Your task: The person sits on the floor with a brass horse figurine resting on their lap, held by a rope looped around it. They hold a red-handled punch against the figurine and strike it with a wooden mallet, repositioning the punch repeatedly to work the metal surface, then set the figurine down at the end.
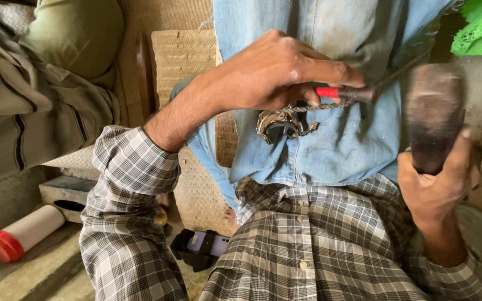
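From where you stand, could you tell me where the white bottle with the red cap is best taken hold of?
Take the white bottle around its plain white body, coming from above. It lies on its side on the ledge, so the round barrel faces up, while the red cap end is wider and shorter.

single head view – looks steeply down, close over lap – no second view

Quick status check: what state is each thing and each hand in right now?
Left hand: closed around the red-handled tool.
Red-handled tool: gripped, tip toward the metal piece.
Metal piece: resting on the denim cloth over the lap.
Right hand: closed on the mallet.
Mallet: raised, motion-blurred.
Red-capped bottle: lying on its side, capped.
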The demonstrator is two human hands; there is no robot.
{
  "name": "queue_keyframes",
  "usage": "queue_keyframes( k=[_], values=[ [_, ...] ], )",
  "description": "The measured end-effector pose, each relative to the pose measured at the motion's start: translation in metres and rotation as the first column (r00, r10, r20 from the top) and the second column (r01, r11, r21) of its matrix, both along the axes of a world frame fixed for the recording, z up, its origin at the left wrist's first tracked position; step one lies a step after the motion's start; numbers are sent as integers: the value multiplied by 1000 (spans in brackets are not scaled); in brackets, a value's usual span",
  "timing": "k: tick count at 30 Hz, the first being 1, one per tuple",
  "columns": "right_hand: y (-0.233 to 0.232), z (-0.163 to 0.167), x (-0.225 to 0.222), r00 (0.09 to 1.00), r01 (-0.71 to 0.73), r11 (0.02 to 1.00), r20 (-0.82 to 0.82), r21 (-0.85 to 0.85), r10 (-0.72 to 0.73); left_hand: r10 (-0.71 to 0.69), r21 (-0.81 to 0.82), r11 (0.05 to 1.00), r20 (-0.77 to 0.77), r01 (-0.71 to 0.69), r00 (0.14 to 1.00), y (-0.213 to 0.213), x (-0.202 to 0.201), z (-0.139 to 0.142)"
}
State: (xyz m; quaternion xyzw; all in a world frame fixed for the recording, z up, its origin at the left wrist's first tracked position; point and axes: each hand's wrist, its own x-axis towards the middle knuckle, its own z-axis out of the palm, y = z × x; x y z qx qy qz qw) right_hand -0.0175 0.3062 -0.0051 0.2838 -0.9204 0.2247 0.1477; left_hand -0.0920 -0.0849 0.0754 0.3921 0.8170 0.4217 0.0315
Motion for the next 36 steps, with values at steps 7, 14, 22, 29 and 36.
queue_keyframes(
  k=[7,14,22,29,36],
  values=[
    [-1,-2,3,960,50,955,277,-292,34,24,11,1000,17,-24,1000,0,2,-3],
    [4,-4,-3,991,-5,999,131,-52,11,17,9,1000,37,-18,999,-4,4,-2],
    [-16,13,-17,989,-107,993,-98,47,111,11,62,998,65,-15,998,-7,7,-3],
    [-13,7,-14,992,-125,992,13,0,125,0,67,998,52,-3,999,-8,7,-6],
    [13,-20,-7,986,-102,967,106,-234,130,33,1,999,0,-33,999,-6,5,-14]
  ],
)
